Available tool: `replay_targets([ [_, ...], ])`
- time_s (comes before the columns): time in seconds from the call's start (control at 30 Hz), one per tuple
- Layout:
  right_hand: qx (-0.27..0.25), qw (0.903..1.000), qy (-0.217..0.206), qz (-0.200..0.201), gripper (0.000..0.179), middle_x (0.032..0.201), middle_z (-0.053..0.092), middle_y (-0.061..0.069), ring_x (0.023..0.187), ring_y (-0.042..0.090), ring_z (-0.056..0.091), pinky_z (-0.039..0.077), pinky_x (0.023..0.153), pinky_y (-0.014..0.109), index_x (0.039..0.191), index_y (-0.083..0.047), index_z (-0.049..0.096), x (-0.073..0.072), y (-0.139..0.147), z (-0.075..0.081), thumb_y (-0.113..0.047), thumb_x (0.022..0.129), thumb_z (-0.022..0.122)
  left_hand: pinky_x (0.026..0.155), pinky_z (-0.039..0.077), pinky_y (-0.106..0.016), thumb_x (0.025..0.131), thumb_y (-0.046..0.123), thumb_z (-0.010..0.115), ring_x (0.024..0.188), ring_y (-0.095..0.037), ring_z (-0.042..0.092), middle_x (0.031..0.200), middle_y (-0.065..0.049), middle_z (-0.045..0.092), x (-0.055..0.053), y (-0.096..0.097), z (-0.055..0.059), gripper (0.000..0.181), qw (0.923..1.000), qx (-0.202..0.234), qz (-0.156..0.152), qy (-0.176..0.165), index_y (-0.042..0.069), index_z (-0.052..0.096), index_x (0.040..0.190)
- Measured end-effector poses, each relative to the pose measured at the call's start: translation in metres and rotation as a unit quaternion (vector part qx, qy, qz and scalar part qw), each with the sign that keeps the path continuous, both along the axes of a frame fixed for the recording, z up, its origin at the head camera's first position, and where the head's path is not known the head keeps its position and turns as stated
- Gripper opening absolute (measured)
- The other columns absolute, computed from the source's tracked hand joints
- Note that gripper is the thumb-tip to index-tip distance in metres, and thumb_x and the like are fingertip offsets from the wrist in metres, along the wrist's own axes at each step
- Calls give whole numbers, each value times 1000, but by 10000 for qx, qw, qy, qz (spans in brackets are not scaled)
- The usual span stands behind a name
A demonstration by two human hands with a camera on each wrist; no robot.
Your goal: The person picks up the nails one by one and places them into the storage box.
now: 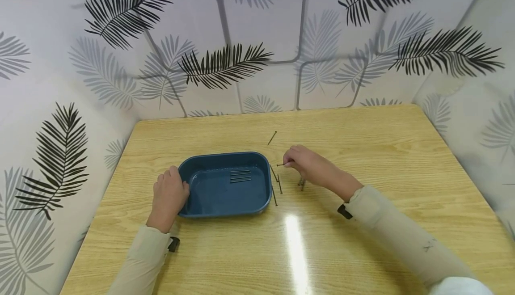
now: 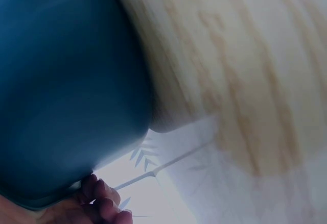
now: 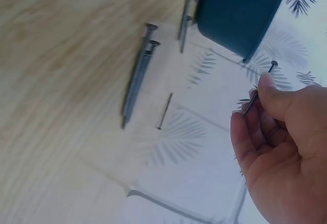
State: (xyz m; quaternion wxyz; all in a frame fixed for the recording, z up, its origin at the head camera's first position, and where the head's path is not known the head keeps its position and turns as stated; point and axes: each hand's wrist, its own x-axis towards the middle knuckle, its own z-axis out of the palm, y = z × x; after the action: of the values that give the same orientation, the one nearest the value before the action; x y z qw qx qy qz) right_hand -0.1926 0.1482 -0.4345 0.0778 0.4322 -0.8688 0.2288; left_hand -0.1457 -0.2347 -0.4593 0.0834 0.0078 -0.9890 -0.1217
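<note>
A blue plastic tray (image 1: 225,201) sits on the wooden table, and several nails (image 1: 240,176) lie side by side inside it. My left hand (image 1: 170,194) grips the tray's left rim; in the left wrist view its curled fingers (image 2: 104,198) show at the tray's edge. To the right of the tray, my right hand (image 1: 307,164) pinches a single nail (image 3: 274,64) between thumb and fingers, the head sticking out toward the tray. Below this hand are two more nails (image 3: 137,78), close together on the table.
Several loose nails (image 1: 279,184) lie along the tray's right side, some touching or close to its wall. Another nail (image 1: 272,137) lies farther back on the table (image 1: 362,138). A leaf-patterned wall (image 1: 261,85) rises behind the table's far edge.
</note>
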Motion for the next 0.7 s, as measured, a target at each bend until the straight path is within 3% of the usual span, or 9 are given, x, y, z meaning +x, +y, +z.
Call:
replay_targets([
  [0.23, -87, 9997, -225, 35, 6, 92, 54, -1, 86, 13, 49, 42, 78, 28, 97, -7, 59, 3, -14, 12, -9, 91, 57, 61, 36, -45, 85, 11, 58, 71, -35, 47, 77, -18, 48, 0, 1, 0, 20, 10000, 1, -5, 64, -4, 43, 87],
  [0.7, -6, 9989, -266, 376, 8, 95, 55, -1, 89, 13, 49, 41, 79, 26, 99, -10, 58, 10, -52, 19, -13, 93, 54, 60, 36, -45, 86, 11, 57, 69, -35, 47, 75, -18, 47, 0, 0, -2, 21, 9999, 11, -50, 133, -4, 44, 86],
])
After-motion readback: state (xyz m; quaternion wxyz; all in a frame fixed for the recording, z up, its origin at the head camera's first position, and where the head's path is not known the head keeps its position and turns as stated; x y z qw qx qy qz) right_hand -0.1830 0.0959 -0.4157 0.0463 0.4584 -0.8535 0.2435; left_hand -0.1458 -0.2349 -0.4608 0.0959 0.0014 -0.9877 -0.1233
